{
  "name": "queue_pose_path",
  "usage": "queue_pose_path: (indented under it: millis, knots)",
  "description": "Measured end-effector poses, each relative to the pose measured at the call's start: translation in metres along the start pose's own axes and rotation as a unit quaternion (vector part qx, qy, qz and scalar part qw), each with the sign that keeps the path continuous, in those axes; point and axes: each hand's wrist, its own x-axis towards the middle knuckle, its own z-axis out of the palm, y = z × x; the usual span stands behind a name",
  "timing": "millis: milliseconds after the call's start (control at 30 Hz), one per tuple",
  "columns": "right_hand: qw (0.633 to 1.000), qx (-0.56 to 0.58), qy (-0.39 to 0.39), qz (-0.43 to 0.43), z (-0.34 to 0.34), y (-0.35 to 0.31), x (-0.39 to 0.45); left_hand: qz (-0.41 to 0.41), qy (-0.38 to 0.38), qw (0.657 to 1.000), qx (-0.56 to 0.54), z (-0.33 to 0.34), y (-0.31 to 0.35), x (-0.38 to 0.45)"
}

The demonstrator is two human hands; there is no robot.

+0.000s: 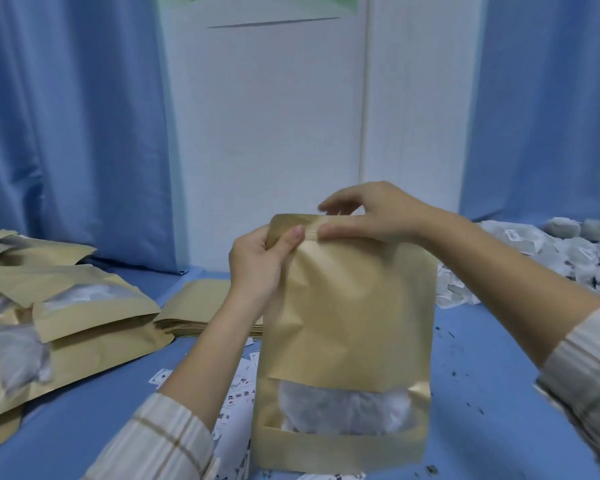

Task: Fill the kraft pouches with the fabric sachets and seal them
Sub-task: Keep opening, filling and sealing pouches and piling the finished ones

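Pouch: kraft pouch (347, 327) stands upright on the blue counter (492, 393), sachets showing through its window.
Left hand (257, 261): pinches the top strip's left end.
Right hand (371, 216): pinches it just beside (toward the middle).
Seal line: runs left to right; unpressed length lies rightward, nearer the right hand.
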Motion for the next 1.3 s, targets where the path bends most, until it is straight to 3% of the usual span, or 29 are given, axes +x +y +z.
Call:
queue_pose_path:
  millis: [67, 267, 633, 800, 1033, 1300]
  knots:
    - [0.999, -0.037, -0.03, -0.016, 0.005, -0.007, 0.009, -0.001, -0.003, 1.0, -0.004, 0.0, -0.001, 0.0]
    - [0.992, -0.1, -0.01, -0.078, 0.014, -0.011, 0.012, 0.011, -0.004, 1.0, -0.023, -0.012, -0.003, 0.002]
    - [0.984, -0.147, -0.013, -0.098, 0.019, -0.024, 0.023, 0.065, 0.072, 0.994, 0.044, -0.006, -0.011, -0.002]
    - [0.967, -0.241, 0.05, -0.065, 0.027, -0.009, 0.019, 0.059, 0.09, 0.994, 0.034, -0.012, -0.014, 0.002]
    - [0.962, -0.242, 0.11, -0.067, 0.033, 0.011, 0.02, 0.052, 0.094, 0.994, 0.021, -0.016, -0.015, 0.007]
    - [0.964, -0.22, 0.149, 0.021, 0.024, 0.039, 0.008, 0.05, 0.105, 0.993, 0.007, -0.024, -0.02, 0.011]
